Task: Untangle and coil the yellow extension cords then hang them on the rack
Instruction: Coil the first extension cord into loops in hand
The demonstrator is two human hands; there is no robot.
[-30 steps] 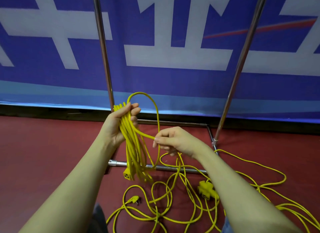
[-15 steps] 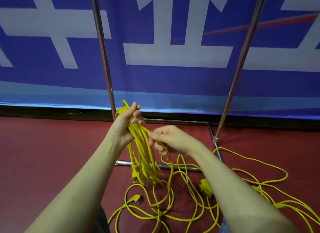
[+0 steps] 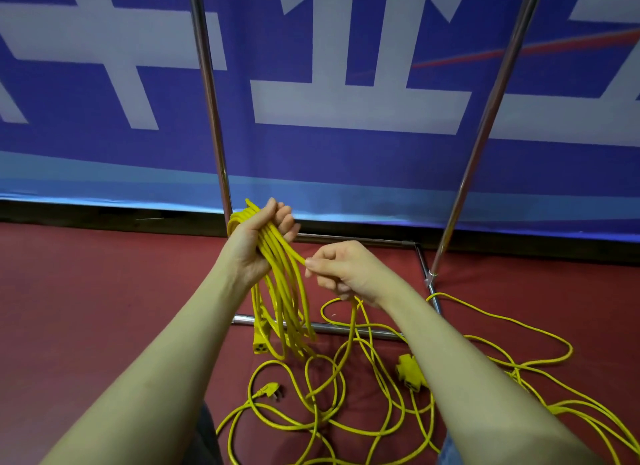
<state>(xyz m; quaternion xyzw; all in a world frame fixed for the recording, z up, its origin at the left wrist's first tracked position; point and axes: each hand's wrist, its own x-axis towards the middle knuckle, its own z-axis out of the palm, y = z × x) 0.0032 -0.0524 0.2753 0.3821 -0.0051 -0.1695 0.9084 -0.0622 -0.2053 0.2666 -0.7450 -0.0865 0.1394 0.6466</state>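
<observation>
In the head view, the left hand is clenched around the top of a coil of yellow cord at the centre of the frame, its loops hanging down below the fist. Just to the right, the right hand pinches a single strand between thumb and forefinger where it leaves the coil; that strand runs through the hand and down to the loose cord on the red floor.

The step in hand looks like coiling: one more loop is being fed to the bundle. The next move probably calls for sliding the right hand down the strand, drawing up fresh slack and laying it into the left fist without dragging the floor tangle along.

Counted: two hands; one held coil, with one socket end dangling at its lower left; one plug lying at lower centre; one multi-socket block at lower right beside the right forearm. How many separate cords make up the tangle cannot be told. The rack shows two upright poles and base bars against a blue banner; nothing hangs on what is visible.
</observation>
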